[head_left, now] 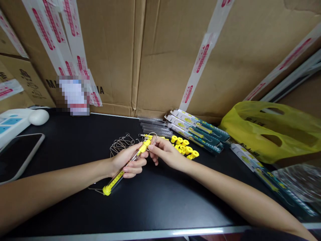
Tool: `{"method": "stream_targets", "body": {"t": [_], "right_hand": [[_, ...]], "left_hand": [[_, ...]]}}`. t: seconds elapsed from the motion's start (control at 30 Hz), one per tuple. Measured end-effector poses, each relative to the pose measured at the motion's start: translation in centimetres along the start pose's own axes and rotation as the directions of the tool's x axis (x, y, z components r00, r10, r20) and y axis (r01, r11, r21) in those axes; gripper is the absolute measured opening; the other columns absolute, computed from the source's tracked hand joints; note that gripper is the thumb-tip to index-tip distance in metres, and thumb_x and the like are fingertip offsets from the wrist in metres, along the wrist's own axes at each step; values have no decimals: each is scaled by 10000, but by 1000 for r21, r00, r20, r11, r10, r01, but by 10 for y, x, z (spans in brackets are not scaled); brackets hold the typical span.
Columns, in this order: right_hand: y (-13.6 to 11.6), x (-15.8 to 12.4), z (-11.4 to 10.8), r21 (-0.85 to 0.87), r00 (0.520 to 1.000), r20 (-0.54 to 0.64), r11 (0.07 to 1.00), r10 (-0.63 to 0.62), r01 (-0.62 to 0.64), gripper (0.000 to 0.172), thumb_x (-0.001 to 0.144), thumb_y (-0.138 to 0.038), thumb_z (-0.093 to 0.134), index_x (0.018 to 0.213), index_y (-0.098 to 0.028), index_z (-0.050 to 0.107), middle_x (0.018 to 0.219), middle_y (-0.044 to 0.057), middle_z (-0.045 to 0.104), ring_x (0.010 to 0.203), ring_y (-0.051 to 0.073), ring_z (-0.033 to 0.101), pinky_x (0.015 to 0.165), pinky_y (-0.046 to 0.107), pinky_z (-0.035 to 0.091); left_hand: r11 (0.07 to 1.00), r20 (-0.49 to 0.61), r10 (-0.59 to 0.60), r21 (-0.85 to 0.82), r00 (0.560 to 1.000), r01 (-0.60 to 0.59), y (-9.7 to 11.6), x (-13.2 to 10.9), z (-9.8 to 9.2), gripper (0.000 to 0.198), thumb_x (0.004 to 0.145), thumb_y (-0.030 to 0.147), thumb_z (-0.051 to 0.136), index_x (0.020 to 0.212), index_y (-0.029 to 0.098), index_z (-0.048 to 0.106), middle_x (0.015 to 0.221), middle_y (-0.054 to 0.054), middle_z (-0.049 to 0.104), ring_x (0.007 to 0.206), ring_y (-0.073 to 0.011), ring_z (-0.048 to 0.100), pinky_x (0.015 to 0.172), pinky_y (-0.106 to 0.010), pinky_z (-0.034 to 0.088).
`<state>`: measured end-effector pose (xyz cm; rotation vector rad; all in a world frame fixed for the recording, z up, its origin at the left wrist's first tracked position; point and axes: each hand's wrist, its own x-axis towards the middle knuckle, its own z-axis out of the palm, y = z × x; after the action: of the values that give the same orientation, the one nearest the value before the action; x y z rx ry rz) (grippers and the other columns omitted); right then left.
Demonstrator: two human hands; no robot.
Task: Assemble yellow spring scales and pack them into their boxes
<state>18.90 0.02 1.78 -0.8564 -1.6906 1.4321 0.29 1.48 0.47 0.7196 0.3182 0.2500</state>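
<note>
My left hand (pixel 130 161) is closed around a clear-tubed spring scale (pixel 115 180) with a yellow inner scale strip and yellow ends. The scale lies slantwise, its lower cap toward me on the left, where a wire hook (pixel 96 189) sticks out. At the upper end my right hand (pixel 164 152) pinches a metal ring (pixel 153 134) by the yellow top cap (pixel 144 146). Behind the left hand is a tangle of wire hooks (pixel 121 144). Beyond the right hand are several yellow plastic caps (pixel 187 147) and clear tubes (pixel 155 127). Another yellow scale part (pixel 147 136) lies partly hidden behind my fingers.
Printed narrow boxes (pixel 198 129) are stacked at the back right, and another box (pixel 273 179) lies nearer. A yellow plastic bag (pixel 250 134) and clear wrap (pixel 298 180) sit at the right. A phone (pixel 20 155) and white power strip (pixel 12 124) lie left. Large cartons (pixel 107 60) stand behind.
</note>
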Motion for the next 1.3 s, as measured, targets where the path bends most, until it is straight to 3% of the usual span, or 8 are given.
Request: {"method": "stream_targets", "body": {"t": [0.27,0.43,0.57,0.67,0.77,0.9,1.07,1.3], "right_hand": [[4,3,0,-24,997,-82,1000,-7,5,333,794,-465,646,741,-170,503,607,-47,539,451,48,462,416,176,450],[4,2,-5,33,998,-62,999,-6,8,334,775,-451,669,755,-184,471,633,-47,564,469,61,497,441,196,477],[2,-4,-15,83,999,-40,996,-10,13,270,818,-412,632,873,-194,482,713,-39,584,509,76,544,478,220,502],[-3,-11,-23,-14,997,50,998,-62,63,266,803,-346,665,964,-182,531,804,-9,603,584,84,578,541,231,517],[-13,-17,-30,-216,988,115,968,-107,130,264,766,-259,712,981,-174,584,872,16,623,718,106,601,649,242,520],[-28,-22,-34,-475,966,163,842,-202,256,261,775,-249,707,1016,-179,636,962,53,661,837,151,622,755,292,514],[-36,-23,-36,-617,916,295,678,-273,400,348,807,-267,684,1144,-193,639,986,73,677,910,179,611,819,333,483],[-19,-21,-37,-573,946,213,753,-246,325,291,811,-251,680,1092,-183,656,963,65,679,810,147,629,722,253,514]], "left_hand": [[999,-17,22,38,1000,-21,-1,0,0,431,943,520,237,734,201,438,393,89,316,279,-56,134,240,-122,258],[979,-31,126,164,992,-119,-8,0,7,331,938,384,231,816,184,464,484,57,412,316,-68,324,306,-161,375],[914,-60,209,366,976,-173,-16,-1,11,252,939,385,351,910,171,481,564,38,510,372,-79,476,363,-191,463],[875,-62,223,453,973,-172,-18,-2,12,237,899,407,477,944,174,477,591,45,537,381,-80,514,346,-176,452],[846,-89,264,499,960,-186,-19,-2,12,259,845,403,580,913,191,449,585,71,528,366,-62,498,327,-150,430],[824,-131,299,536,945,-186,-21,-1,13,295,805,403,635,856,199,428,565,85,522,346,-49,470,297,-132,397],[819,-171,306,549,936,-168,-22,1,15,325,773,423,658,808,183,441,541,80,512,334,-42,444,276,-125,367],[812,-217,382,543,898,-215,-22,1,19,320,785,415,644,780,187,420,529,89,506,316,-28,422,269,-103,328]]}}
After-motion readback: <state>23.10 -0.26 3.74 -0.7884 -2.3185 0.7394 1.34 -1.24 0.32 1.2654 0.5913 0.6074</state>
